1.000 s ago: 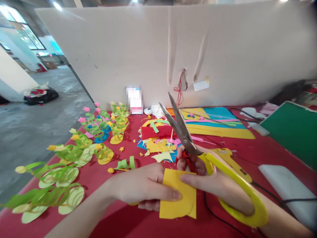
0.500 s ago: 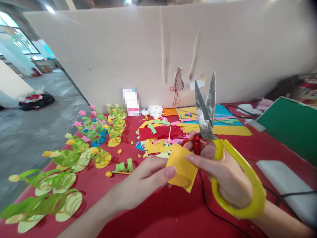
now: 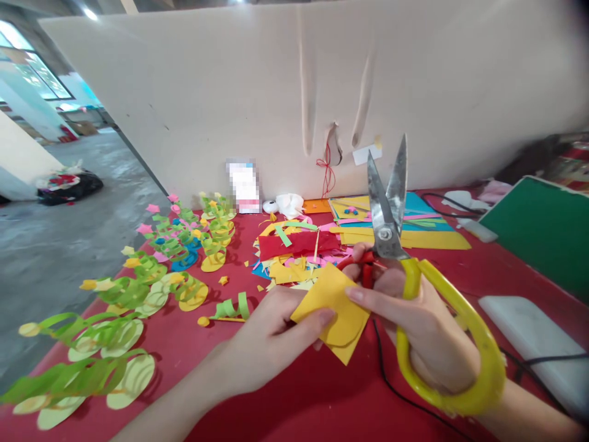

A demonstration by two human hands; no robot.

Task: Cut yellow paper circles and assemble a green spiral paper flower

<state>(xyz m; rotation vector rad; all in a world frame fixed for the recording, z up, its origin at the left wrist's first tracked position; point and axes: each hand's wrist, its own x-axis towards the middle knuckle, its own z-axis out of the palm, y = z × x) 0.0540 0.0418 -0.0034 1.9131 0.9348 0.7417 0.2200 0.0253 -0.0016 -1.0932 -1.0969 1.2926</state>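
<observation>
A yellow paper piece (image 3: 340, 316) is gripped by the left hand (image 3: 280, 325) and touched by the right hand (image 3: 427, 331), in which scissors (image 3: 387, 241) with parted blades are held. Beyond the paper piece, coloured scraps (image 3: 286, 272) are heaped; to its left, spiral ornaments (image 3: 155, 301) are arranged; to its right, a white block (image 3: 529, 337) is seen.

A red table (image 3: 280, 411) bears paper spirals (image 3: 191, 296) and paper scraps (image 3: 289, 272).

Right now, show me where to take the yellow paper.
Pinch the yellow paper by its lower corner, probably best from below: that corner points down, free, while the left hand holds its left side, the right hand touches its right side, and the scissors point up.
</observation>
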